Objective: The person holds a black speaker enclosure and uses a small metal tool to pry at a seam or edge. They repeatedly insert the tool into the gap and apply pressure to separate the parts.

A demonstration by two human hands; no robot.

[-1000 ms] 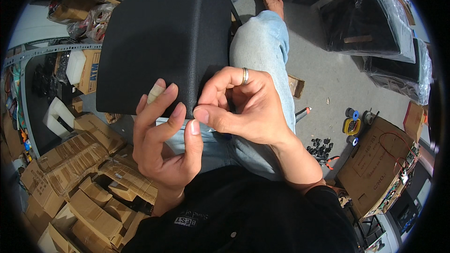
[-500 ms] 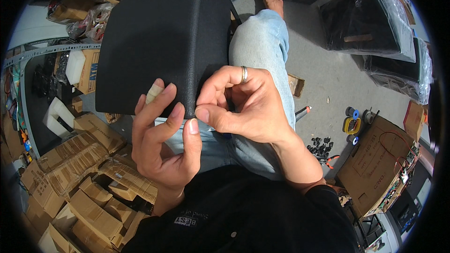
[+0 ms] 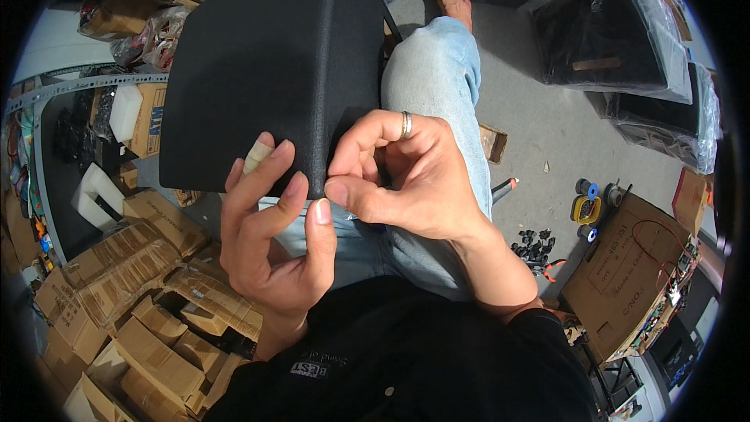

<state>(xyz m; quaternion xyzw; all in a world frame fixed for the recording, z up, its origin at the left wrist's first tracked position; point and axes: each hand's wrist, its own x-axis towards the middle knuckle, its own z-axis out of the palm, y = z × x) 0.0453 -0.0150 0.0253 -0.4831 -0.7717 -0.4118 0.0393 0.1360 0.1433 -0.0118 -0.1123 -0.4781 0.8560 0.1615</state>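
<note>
A black textured box-like cabinet (image 3: 242, 55) is in front of me, its near corner between my hands. My left hand (image 3: 277, 234) has spread, bent fingertips on the near face and edge, one finger wrapped in beige tape, and its thumb at the bottom of the corner. My right hand (image 3: 406, 180), with a ring, curls against that corner, thumb and index finger pinched there; whether a small piece is between them, I cannot make out. My jeans-clad leg (image 3: 426, 70) lies along the cabinet's right side.
Cardboard boxes (image 3: 156, 328) are piled lower left beside a metal rack (image 3: 43, 187). Plastic-wrapped black cabinets (image 3: 601, 39) stand upper right. On the grey floor (image 3: 531, 141) lie black small parts (image 3: 535, 246), red-handled pliers (image 3: 551, 273), spools (image 3: 586, 187) and a yellow container (image 3: 586, 211). A large carton (image 3: 609, 273) is at right.
Both hands have stayed at the cabinet's corner with almost no movement, only a very slight shift from a second ago.
</note>
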